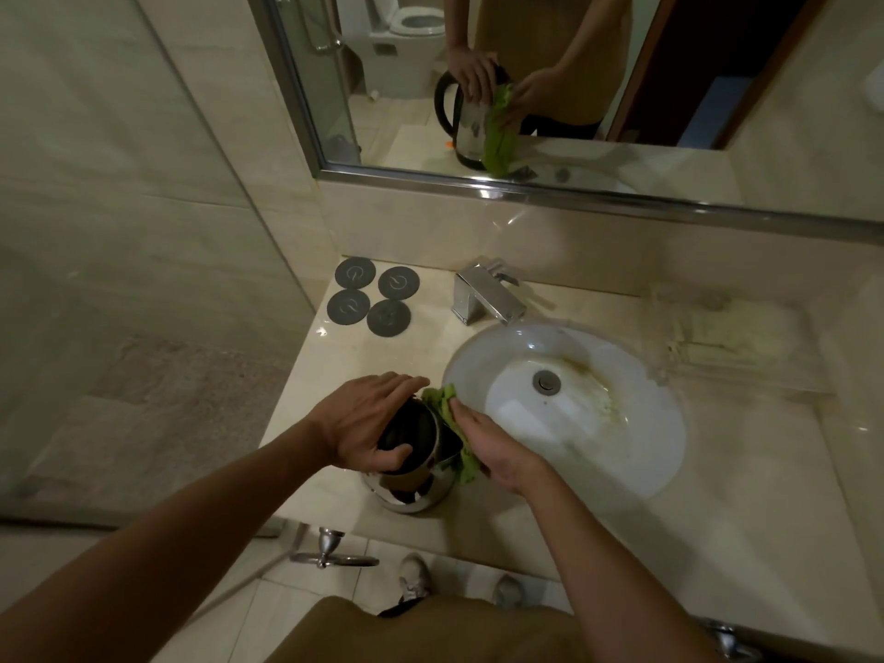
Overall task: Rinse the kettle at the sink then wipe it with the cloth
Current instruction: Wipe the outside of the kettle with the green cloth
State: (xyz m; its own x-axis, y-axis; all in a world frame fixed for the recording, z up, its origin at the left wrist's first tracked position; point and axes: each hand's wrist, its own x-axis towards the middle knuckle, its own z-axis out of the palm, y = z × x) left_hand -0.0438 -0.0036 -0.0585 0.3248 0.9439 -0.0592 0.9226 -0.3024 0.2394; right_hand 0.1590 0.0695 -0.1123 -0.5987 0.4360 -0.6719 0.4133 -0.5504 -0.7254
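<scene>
Kettle, steel-bodied with black lid [411, 447]: upright on beige marble tabletop [622, 528], just left of white oval sink [636, 452] | left hand [368, 418]: palm down, fingers curled over lid, gripping | right hand [497, 447]: fingers flat, pressing crumpled green cloth [452, 418] against kettle's side

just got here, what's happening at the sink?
A person is wiping a steel kettle standing on the counter left of the sink. The left hand steadies the kettle from its top; the right hand presses a green cloth against its side. The faucet shows no running water.
</scene>
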